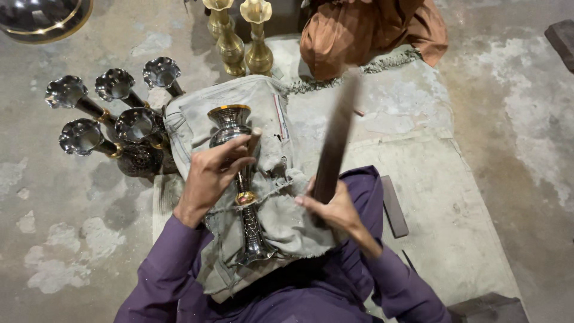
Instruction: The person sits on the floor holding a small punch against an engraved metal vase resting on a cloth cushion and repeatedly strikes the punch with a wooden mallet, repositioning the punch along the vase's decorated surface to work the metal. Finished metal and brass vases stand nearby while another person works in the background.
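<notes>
left hand steadies vase; right hand grips dark bar; dark vases left

Person wears a purple long-sleeved garment, plain weave, no print. Left sleeve fills the lower left of the frame and ends at the wrist in a loose cuff. Right sleeve sits lower right, creased along the forearm. Both hands, left and right, bare: no gloves, rings or watch visible.
</notes>
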{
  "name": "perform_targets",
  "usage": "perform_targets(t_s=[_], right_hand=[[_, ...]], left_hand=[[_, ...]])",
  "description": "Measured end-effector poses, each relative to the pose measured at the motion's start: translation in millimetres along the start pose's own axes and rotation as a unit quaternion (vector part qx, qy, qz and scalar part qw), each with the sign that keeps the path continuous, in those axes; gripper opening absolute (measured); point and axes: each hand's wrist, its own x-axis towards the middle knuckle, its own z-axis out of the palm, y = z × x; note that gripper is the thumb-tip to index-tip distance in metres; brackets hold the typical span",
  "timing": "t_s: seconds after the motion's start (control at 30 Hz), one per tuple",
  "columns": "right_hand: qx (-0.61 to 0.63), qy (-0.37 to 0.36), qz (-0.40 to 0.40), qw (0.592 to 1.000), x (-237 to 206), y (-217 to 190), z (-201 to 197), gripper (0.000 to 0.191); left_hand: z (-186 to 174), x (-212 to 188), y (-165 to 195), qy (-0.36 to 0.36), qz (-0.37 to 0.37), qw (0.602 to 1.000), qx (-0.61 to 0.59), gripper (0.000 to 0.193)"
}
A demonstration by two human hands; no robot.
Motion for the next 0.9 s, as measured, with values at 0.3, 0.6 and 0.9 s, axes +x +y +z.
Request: perform_targets(t_s=[0.3, 0.6, 0.9], right_hand=[[-0.318, 0.047, -0.176, 0.93, 33.7, -41.3, -36.0, 0.059], [-0.17, 0.06, -0.193, 0.965, 43.5, -61.0, -38.8, 0.061], [-0.287, 0.123, -0.256, 0.915, 30.4, -79.0, -42.8, 0.057]], left_hand=[[-0.6, 3.7, 8.1, -0.015, 0.01, 0.998, 0.052, 0.049], [0.1, 4.8, 12.9, -0.017, 0.006, 0.998, 0.064, 0.046], [-4.2, 11.5, 20.7, -0.04, 0.03, 0.997, 0.052, 0.042]])
